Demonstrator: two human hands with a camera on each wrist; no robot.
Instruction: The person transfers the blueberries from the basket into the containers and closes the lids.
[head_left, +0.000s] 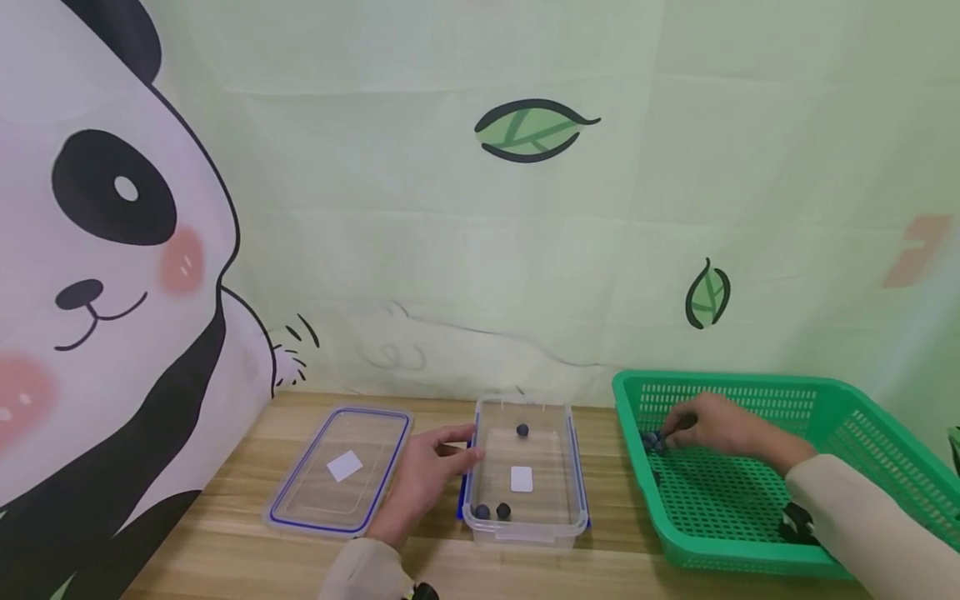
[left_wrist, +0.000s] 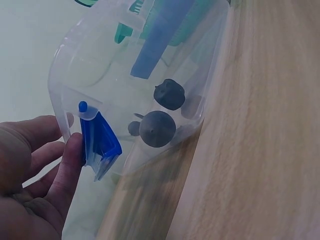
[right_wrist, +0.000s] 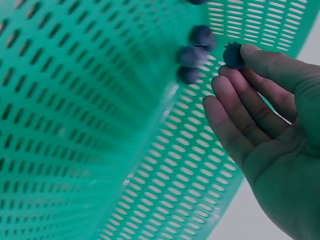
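Observation:
My right hand is inside the green basket, near its left wall. Between thumb and fingertips it pinches a blueberry, clear of the basket floor in the right wrist view. Several other blueberries lie beside that hand along the basket's wall. My left hand holds the left rim of a clear plastic box, close to a blue latch. Inside the box are a blueberry at the far end and two more near the front left corner. A white label shows at its middle.
Left of the box lies a clear lid with a blue seal and a white label. All stand on a wooden table. A green printed backdrop rises right behind them.

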